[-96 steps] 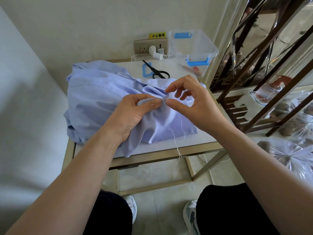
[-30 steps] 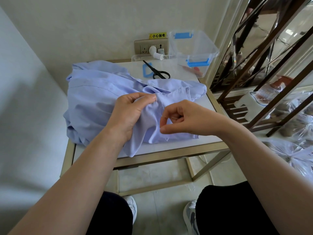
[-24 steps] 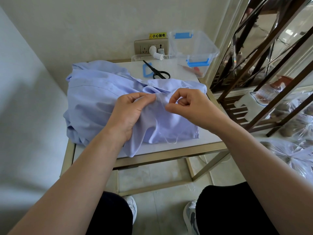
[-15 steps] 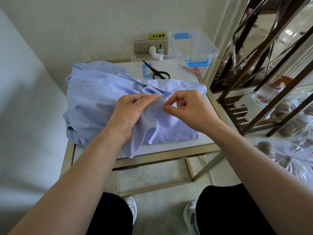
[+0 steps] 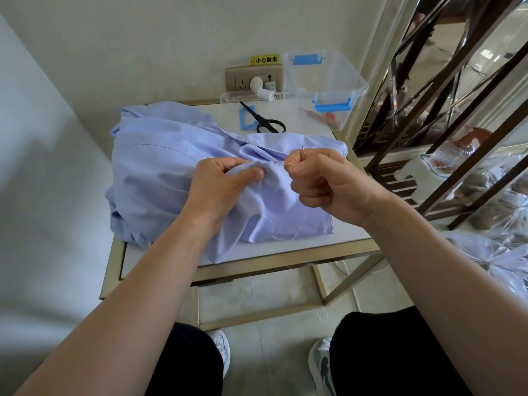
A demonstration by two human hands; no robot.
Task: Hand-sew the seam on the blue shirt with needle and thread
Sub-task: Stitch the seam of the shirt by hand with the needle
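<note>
While shirt (image 5: 160, 172) lies bunched, right hand (image 5: 328, 184) pinches needle (image 5: 303, 150).

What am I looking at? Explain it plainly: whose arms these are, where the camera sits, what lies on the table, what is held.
No machine here: these are a person's two bare hands, filmed by one camera worn on the head, looking forward and down. On the table lies a blue shirt, with black scissors and a clear plastic box behind it. The left hand pinches a fold of the shirt. The right hand pinches a needle by that fold; pale thread trails down over the cloth.
</note>
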